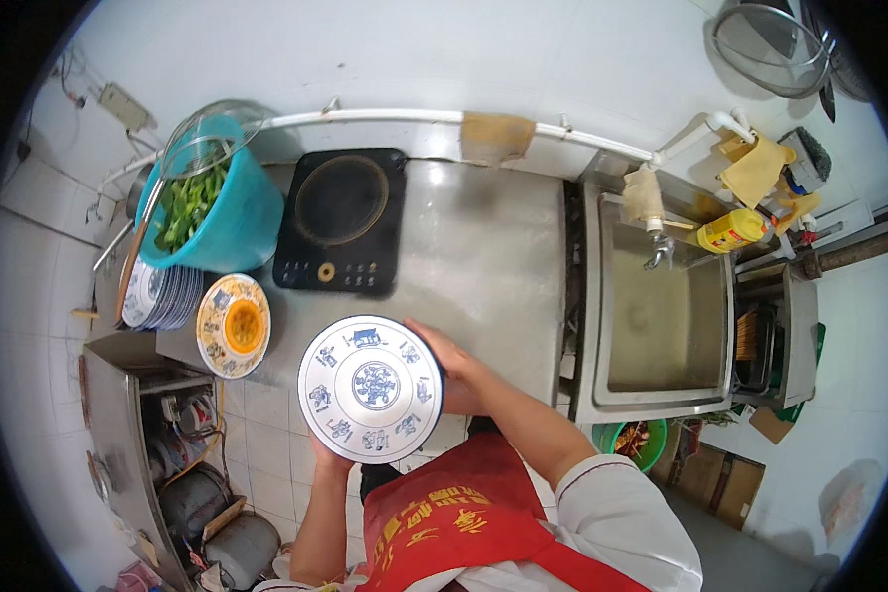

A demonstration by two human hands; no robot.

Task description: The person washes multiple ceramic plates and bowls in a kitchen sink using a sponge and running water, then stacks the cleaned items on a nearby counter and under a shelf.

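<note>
Before my red apron, both hands hold a white plate with blue figures [371, 390] over the near edge of the steel counter [481, 244]. My left hand [331, 448] grips its lower left rim, fingers mostly hidden beneath. At the upper right rim is my right hand [444, 355], its fingers partly under the plate. Whether more plates lie below this one, I cannot tell. To the left, a patterned plate with orange sauce or residue [234, 325] lies on the counter, beside a stack of blue-and-white plates [164, 296].
A black induction cooker [342, 222] and a turquoise bucket of leafy greens [244, 214] with a wire strainer [211, 140] over it stand at the back left. Right is a sink of water [655, 318] with a tap [660, 253]. Gas cylinders [240, 544] stand low left.
</note>
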